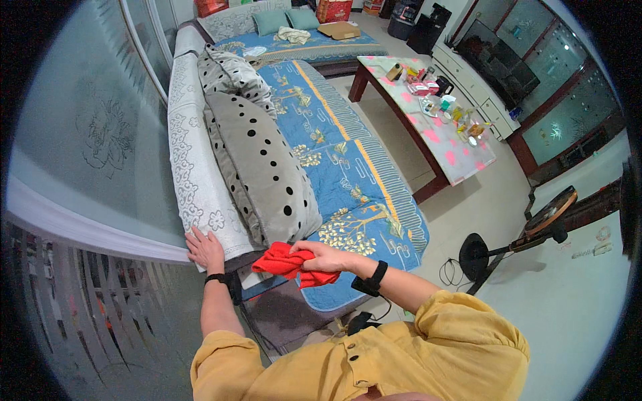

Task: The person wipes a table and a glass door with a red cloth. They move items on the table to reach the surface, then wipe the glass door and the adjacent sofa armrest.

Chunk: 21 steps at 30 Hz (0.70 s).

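My right hand [321, 254] grips a bunched red cloth [286, 261] above the near end of a sofa. With fingers spread, my left hand [204, 248] rests at the near corner of the sofa's backrest, which wears a white patterned cover [188, 175]. That hand holds nothing. Leaning along the backrest is a large grey pillow with black dots [261, 160], and a second dotted pillow [233, 75] lies beyond it. A blue quilted sofa cover [351, 200] printed with golden trees spreads over the seat.
A frosted glass partition [100, 130] runs along my left. To the right stand a marble-patterned table [441, 145] bearing bottles and boxes, a pedestal fan [546, 215] with a loose cable, and a television [496, 62] on a white cabinet. Green cushions [271, 22] sit at the far end.
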Tool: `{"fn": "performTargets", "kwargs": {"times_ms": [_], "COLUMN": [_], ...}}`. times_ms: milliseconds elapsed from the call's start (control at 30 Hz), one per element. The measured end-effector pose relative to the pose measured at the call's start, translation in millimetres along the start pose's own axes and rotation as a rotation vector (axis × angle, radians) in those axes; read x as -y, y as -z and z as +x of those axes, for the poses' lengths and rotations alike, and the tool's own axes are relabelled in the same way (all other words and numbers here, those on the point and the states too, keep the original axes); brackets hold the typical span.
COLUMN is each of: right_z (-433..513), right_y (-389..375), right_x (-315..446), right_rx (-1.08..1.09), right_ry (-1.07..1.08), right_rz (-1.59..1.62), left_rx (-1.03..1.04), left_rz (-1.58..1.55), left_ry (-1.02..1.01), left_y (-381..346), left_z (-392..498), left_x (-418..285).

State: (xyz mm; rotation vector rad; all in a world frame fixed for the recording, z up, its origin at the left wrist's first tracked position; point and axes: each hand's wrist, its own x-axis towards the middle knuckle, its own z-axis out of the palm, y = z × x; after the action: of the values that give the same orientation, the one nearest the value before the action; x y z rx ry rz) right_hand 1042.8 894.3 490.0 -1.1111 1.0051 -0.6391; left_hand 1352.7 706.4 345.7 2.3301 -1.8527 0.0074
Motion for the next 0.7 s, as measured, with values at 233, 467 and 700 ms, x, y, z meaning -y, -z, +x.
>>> {"fn": "performTargets", "kwargs": {"times_ms": [233,467,700], "right_z": [-57,-120,-188], "right_y": [42,108,187], "right_x": [-33,-55,-83], "right_rx": [-0.066,-0.100,-0.181], "right_ry": [-0.031,-0.085,-0.211], "right_rz": [0.191,-0.022,0.133], "left_rx": [-0.044,0.310,0.491], "left_rz": [-0.321,-0.398,-0.072], "left_ry": [-0.071,-0.224,-0.045], "left_y": [6,14,3], "left_z": [-27,-111,-124], "left_x": [-36,-160,-198]}}
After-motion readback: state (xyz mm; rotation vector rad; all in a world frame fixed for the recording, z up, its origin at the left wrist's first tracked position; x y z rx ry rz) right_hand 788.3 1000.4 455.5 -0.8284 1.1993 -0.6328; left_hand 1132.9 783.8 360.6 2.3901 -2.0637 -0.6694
